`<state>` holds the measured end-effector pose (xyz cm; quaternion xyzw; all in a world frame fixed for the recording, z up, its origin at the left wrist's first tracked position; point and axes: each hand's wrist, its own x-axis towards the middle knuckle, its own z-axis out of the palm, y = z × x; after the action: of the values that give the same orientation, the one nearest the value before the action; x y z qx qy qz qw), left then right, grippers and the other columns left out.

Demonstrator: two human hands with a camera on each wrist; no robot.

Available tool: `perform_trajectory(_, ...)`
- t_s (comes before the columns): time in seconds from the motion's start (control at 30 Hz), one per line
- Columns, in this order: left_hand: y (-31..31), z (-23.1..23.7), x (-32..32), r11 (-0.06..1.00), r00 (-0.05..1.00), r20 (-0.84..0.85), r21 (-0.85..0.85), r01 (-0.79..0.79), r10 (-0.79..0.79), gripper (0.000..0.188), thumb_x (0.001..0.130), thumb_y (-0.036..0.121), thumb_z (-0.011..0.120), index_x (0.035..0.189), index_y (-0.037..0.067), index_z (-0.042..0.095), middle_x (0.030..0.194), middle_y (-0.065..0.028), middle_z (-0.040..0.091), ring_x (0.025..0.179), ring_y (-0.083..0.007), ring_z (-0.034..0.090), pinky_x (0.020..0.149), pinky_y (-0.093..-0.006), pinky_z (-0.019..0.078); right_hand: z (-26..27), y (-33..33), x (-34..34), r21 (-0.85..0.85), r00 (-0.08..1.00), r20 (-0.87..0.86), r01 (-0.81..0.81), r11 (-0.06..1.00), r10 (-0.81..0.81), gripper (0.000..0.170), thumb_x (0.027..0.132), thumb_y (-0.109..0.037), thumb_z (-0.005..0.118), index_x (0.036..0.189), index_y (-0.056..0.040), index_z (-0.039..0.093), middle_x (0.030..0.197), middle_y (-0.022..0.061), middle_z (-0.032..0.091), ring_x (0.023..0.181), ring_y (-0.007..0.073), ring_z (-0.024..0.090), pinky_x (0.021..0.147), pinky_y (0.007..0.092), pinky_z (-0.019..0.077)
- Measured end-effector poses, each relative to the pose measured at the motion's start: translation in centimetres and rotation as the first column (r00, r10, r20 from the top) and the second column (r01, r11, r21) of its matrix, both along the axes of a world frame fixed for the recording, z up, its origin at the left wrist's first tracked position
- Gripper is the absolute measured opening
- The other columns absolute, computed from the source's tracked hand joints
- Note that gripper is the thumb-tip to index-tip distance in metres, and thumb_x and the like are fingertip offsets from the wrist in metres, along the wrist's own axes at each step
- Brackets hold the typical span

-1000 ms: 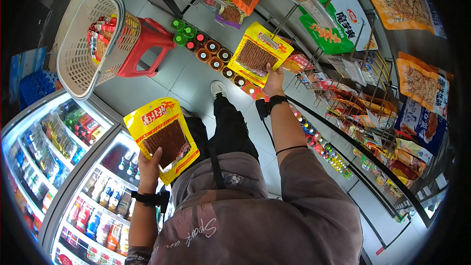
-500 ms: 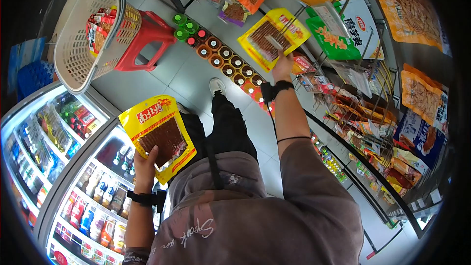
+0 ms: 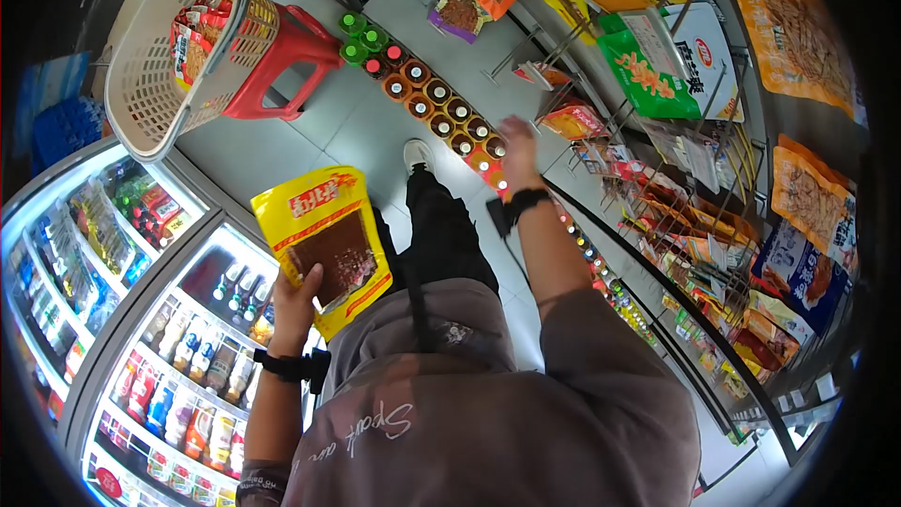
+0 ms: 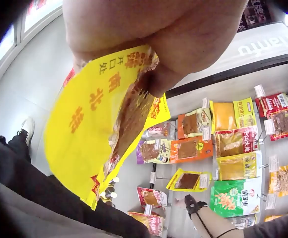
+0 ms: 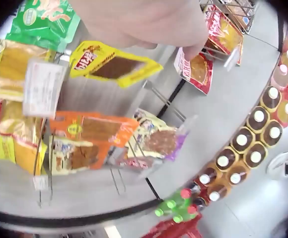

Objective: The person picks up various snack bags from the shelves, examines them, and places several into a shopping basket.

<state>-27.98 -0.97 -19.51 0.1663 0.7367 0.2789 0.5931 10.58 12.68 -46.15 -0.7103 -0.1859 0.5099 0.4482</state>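
My left hand point(image 3: 294, 308) holds a yellow snack packet point(image 3: 319, 202) by its lower left edge, thumb over the front. A clear window in the packet shows dark brown flat food. In the left wrist view the yellow packet point(image 4: 79, 124) is tilted nearly edge-on, its printed back toward the camera. My right hand point(image 3: 519, 158), blurred and empty, is in front of the snack rack. Beyond it a similar yellow packet point(image 3: 571, 11) hangs among the hooks; in the right wrist view this yellow packet point(image 5: 116, 68) sits just below the right hand point(image 5: 144, 22), apart from it.
Hooks on the right carry a green packet point(image 3: 648, 66), orange packets point(image 3: 798, 38) and many others. Rows of bottles point(image 3: 436, 113) line the floor by the rack. A cream basket point(image 3: 141, 84) holding red packets rests on a red stool point(image 3: 282, 66). Lit drink fridges point(image 3: 202, 347) stand left.
My right hand has let go of its yellow packet, which now hangs on the rack, and has drawn back toward me. The left hand still grips its packet, shifted slightly right.
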Motion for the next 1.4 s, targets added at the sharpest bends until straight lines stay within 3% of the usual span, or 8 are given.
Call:
perform_trajectory(0.1, 1.2, -0.2, 1.0, 0.996, 0.99, 0.116, 0.058, 0.074, -0.08, 0.033, 0.091, 0.007, 0.059, 0.123, -0.001, 0.052, 0.115, -0.0077, 0.062, 0.104, -0.0152, 0.059, 0.091, -0.0303, 0.0467, 10.6, -1.8, -8.0, 0.012, 0.733, -0.553, -0.467, 0.884, 0.395, 0.039, 0.089, -0.015, 0.056, 0.126, -0.0033, 0.049, 0.115, 0.0069, 0.059, 0.104, 0.0177, 0.058, 0.087, 0.0324, 0.0474)
perform_trajectory(0.23, 3.1, -0.5, 2.4, 0.979, 0.969, 0.156, 0.111, 0.174, -0.19, 0.034, 0.092, 0.008, 0.059, 0.123, -0.001, 0.051, 0.114, -0.0071, 0.061, 0.103, -0.0136, 0.058, 0.089, -0.0293, 0.0471, 16.6, -3.5, -12.6, 0.237, 0.437, -0.674, -0.635, 0.735, 0.595, 0.048, 0.087, -0.009, 0.065, 0.131, -0.0031, 0.046, 0.124, 0.0069, 0.058, 0.112, 0.0137, 0.055, 0.093, 0.0296, 0.0454)
perform_trajectory(0.37, 4.9, -0.1, 3.2, 0.94, 0.927, 0.208, 0.21, 0.269, -0.312, 0.043, 0.092, 0.009, 0.059, 0.131, -0.001, 0.043, 0.119, -0.0083, 0.059, 0.103, -0.0127, 0.057, 0.09, -0.0284, 0.046, 16.1, -3.0, -10.9, 0.148, 0.572, -0.671, -0.519, 0.842, 0.471, 0.031, 0.088, -0.005, 0.064, 0.119, -0.0036, 0.059, 0.112, 0.0032, 0.065, 0.101, 0.0115, 0.06, 0.092, 0.0266, 0.0452)
perform_trajectory(0.53, 4.0, -1.6, 1.3, 0.931, 0.926, 0.113, 0.109, 0.35, -0.361, 0.048, 0.092, 0.012, 0.059, 0.135, 0.004, 0.039, 0.121, -0.0112, 0.058, 0.1, -0.0155, 0.059, 0.082, -0.0278, 0.0463, 8.8, -3.3, -3.1, 0.065, 0.855, -0.24, -0.459, 0.886, 0.461, 0.029, 0.086, -0.003, 0.065, 0.115, -0.0021, 0.061, 0.107, 0.003, 0.067, 0.095, 0.0117, 0.061, 0.087, 0.0273, 0.0469)
perform_trajectory(0.6, 3.3, -1.8, 0.0, 0.937, 0.924, 0.156, 0.052, 0.346, -0.35, 0.045, 0.093, 0.015, 0.057, 0.134, 0.004, 0.042, 0.121, -0.0107, 0.059, 0.101, -0.0172, 0.06, 0.083, -0.0283, 0.0463, 5.0, -3.2, 0.0, 0.015, 0.988, -0.118, -0.098, 0.995, 0.099, 0.028, 0.085, -0.003, 0.065, 0.113, -0.0016, 0.062, 0.104, 0.0024, 0.067, 0.091, 0.0128, 0.062, 0.084, 0.0275, 0.0475)
perform_trajectory(0.7, 1.9, -2.0, -1.2, 0.94, 0.926, 0.18, -0.018, 0.34, -0.332, 0.038, 0.094, 0.017, 0.055, 0.128, 0.004, 0.047, 0.117, -0.0098, 0.061, 0.099, -0.018, 0.061, 0.082, -0.0292, 0.047, 0.8, -1.1, 4.3, 0.149, 0.981, 0.19, -0.069, 0.986, 0.04, 0.023, 0.086, -0.005, 0.064, 0.108, -0.0015, 0.064, 0.097, 0.0035, 0.068, 0.086, 0.0139, 0.062, 0.08, 0.028, 0.0478)
perform_trajectory(0.8, 1.3, -1.4, -1.4, 0.93, 0.932, 0.143, -0.111, 0.349, -0.333, 0.032, 0.094, 0.015, 0.054, 0.124, 0.004, 0.049, 0.113, -0.0091, 0.062, 0.097, -0.0175, 0.062, 0.082, -0.0296, 0.0471, 1.1, 1.7, 6.1, 0.021, 0.92, 0.393, -0.022, 1.0, 0.011, 0.02, 0.086, -0.007, 0.064, 0.105, -0.001, 0.065, 0.091, 0.0055, 0.069, 0.082, 0.0138, 0.063, 0.077, 0.0279, 0.0476)
perform_trajectory(1.4, 0.6, -2.1, -1.7, 0.949, 0.942, 0.164, -0.067, 0.308, -0.294, 0.03, 0.092, 0.012, 0.054, 0.121, 0.002, 0.051, 0.11, -0.0092, 0.062, 0.092, -0.0167, 0.061, 0.076, -0.028, 0.0468, 4.0, 5.0, 3.2, 0.242, 0.987, -0.013, 0.156, 0.958, -0.157, 0.024, 0.091, -0.007, 0.06, 0.114, -0.0009, 0.06, 0.106, 0.0061, 0.066, 0.093, 0.0145, 0.059, 0.086, 0.0271, 0.0421)
